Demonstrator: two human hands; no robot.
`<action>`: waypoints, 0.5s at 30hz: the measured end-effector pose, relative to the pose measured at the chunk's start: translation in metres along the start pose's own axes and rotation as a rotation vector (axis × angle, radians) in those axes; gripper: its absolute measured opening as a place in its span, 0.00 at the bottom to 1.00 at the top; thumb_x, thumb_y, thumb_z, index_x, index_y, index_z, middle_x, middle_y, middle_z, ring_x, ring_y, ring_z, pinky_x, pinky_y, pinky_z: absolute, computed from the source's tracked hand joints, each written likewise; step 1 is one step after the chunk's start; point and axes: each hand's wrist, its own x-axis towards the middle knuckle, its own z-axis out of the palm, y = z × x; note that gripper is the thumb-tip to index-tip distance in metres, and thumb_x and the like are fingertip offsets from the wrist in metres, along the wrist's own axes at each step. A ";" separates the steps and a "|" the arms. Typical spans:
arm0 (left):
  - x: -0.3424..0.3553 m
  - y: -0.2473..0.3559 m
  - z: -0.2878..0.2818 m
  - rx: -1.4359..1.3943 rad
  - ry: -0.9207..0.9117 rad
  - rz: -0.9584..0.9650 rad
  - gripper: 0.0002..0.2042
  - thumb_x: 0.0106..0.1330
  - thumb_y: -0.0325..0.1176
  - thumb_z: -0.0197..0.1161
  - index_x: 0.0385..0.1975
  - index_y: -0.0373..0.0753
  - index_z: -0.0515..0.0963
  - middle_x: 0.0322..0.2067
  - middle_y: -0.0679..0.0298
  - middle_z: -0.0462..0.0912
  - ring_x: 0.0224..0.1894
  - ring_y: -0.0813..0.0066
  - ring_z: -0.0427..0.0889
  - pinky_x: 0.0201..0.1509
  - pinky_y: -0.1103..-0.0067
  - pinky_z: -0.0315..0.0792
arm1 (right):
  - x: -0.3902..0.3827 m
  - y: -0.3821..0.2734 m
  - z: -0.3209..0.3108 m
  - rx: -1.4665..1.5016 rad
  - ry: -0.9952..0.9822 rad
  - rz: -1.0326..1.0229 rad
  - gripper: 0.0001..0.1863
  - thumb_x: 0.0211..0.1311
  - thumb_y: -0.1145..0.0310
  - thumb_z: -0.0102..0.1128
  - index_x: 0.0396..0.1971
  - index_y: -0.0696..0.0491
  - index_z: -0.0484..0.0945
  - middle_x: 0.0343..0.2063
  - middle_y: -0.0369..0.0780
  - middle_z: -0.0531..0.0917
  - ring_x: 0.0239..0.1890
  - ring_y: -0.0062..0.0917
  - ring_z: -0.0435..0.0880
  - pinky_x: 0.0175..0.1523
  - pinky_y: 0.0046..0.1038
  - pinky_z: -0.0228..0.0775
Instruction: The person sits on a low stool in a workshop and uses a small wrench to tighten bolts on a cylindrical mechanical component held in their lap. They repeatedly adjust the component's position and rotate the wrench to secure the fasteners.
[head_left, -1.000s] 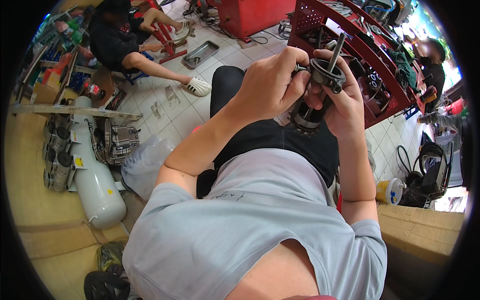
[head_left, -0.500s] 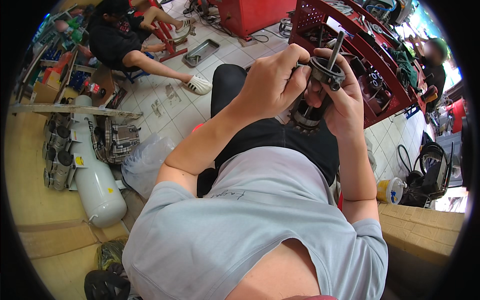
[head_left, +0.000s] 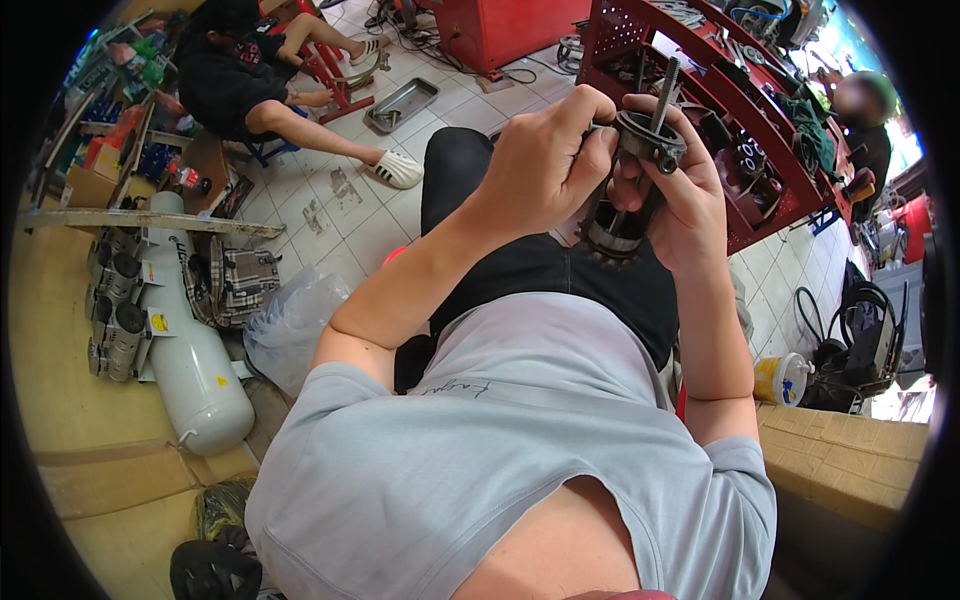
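Observation:
I hold a dark metal cylindrical assembly (head_left: 613, 230) upright over my lap, with a toothed ring at its bottom, a flanged collar (head_left: 650, 140) on top and a threaded rod (head_left: 666, 88) standing out of it. My right hand (head_left: 683, 200) is wrapped round the assembly from the right, its fingers behind the collar. My left hand (head_left: 545, 165) is closed in a pinch against the collar's left side; what sits between its thumb and forefinger is hidden.
Red tool cart (head_left: 740, 170) beyond my hands; metal tray (head_left: 398, 110) on the tiled floor. A seated person (head_left: 225, 80) at upper left, another (head_left: 865, 140) at right. Grey tank (head_left: 195, 370) and shelving at left, cardboard (head_left: 830, 450) at lower right, bucket (head_left: 778, 382), black hoses.
My hands and the assembly have shifted slightly upward. The person at the right has changed head position slightly. The seated person's head has tilted down.

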 end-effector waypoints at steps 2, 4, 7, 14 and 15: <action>0.000 0.001 0.002 -0.044 0.008 -0.026 0.04 0.65 0.29 0.52 0.35 0.37 0.69 0.19 0.58 0.77 0.21 0.62 0.79 0.25 0.73 0.70 | 0.000 0.001 0.000 -0.013 0.017 -0.019 0.21 0.62 0.75 0.52 0.56 0.58 0.65 0.26 0.36 0.74 0.23 0.19 0.71 0.30 0.21 0.65; 0.000 0.001 0.003 -0.081 0.013 -0.042 0.04 0.66 0.29 0.51 0.35 0.36 0.69 0.19 0.58 0.77 0.21 0.63 0.80 0.26 0.73 0.70 | 0.000 0.003 0.002 -0.032 0.035 -0.051 0.21 0.62 0.75 0.52 0.56 0.58 0.66 0.26 0.37 0.74 0.23 0.18 0.72 0.30 0.21 0.65; -0.001 0.002 0.003 -0.125 0.021 -0.051 0.05 0.67 0.30 0.50 0.35 0.36 0.69 0.19 0.59 0.76 0.21 0.64 0.80 0.26 0.75 0.70 | 0.000 0.005 0.003 -0.036 0.035 -0.089 0.21 0.62 0.77 0.51 0.55 0.58 0.66 0.26 0.37 0.75 0.24 0.18 0.72 0.29 0.19 0.65; 0.000 -0.001 0.003 -0.236 -0.034 -0.134 0.09 0.71 0.34 0.47 0.32 0.35 0.70 0.17 0.66 0.69 0.20 0.79 0.68 0.24 0.81 0.62 | 0.001 0.007 0.001 -0.099 0.004 -0.207 0.20 0.59 0.80 0.53 0.53 0.58 0.67 0.34 0.36 0.78 0.28 0.16 0.76 0.28 0.17 0.68; 0.001 -0.001 0.001 -0.236 -0.063 -0.142 0.11 0.72 0.34 0.46 0.32 0.35 0.71 0.17 0.69 0.66 0.21 0.85 0.65 0.24 0.84 0.60 | 0.002 0.005 0.000 -0.110 0.007 -0.217 0.20 0.59 0.80 0.53 0.53 0.58 0.67 0.35 0.36 0.78 0.28 0.16 0.76 0.29 0.17 0.68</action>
